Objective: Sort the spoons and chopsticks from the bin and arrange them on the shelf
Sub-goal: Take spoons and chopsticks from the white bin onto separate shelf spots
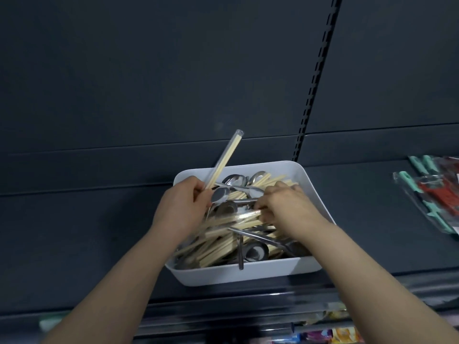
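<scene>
Shelf (99, 232) dark beneath white bin (248, 271); left hand (181, 207) and right hand (285, 204) tight around chopsticks (224, 160).

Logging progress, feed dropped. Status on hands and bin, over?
Left hand grips a wrapped chopstick pair, raised. Right hand pinches another wrapped pair in the bin. Spoons tangled through the pile, in the way.

Bin (243, 273): we see plain white.
Chopsticks (218, 252): we see pale tan wood in clear, glossy sleeves.
Spoons (221, 194): we see shiny silver.
Shelf (99, 219): we see dark slate grey, unpatterned.
Packets (432, 192): we see teal and red under clear plastic.
</scene>
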